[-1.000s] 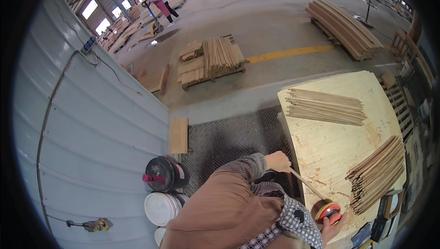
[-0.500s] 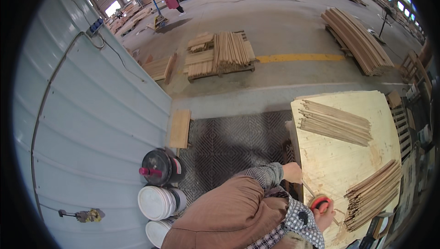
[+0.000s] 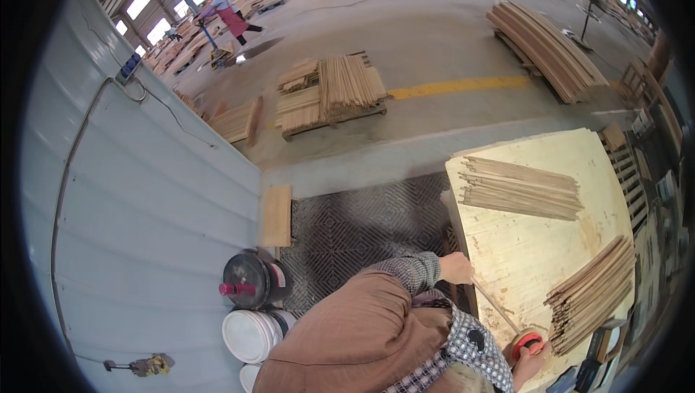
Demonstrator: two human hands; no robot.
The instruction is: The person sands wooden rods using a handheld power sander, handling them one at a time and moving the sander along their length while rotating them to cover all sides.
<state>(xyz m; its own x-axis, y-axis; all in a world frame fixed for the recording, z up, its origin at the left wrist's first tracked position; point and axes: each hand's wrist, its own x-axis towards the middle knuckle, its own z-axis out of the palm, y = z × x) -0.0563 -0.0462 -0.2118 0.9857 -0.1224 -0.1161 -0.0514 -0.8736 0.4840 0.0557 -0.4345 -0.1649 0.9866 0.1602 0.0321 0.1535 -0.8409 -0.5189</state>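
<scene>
A thin wooden strip runs at a slant over the near left part of the pale tabletop. My left hand is closed around its far left end, at the table's left edge. My right hand grips a round red tool with a black middle and a tan rim, pressed against the strip lower down; its exact kind I cannot make out. Right of that hand lies a bundle of darker wooden strips. Another bundle of strips lies across the far part of the tabletop.
At the left stand a black bucket and white buckets by a metal wall. Dark matting covers the floor. Beyond are pallets of wood, stacked boards and a person with a pallet truck.
My right hand and the red tool have slid along the strip, away from my left hand, toward the lower right. The view has shifted slightly, and the distant person has moved on.
</scene>
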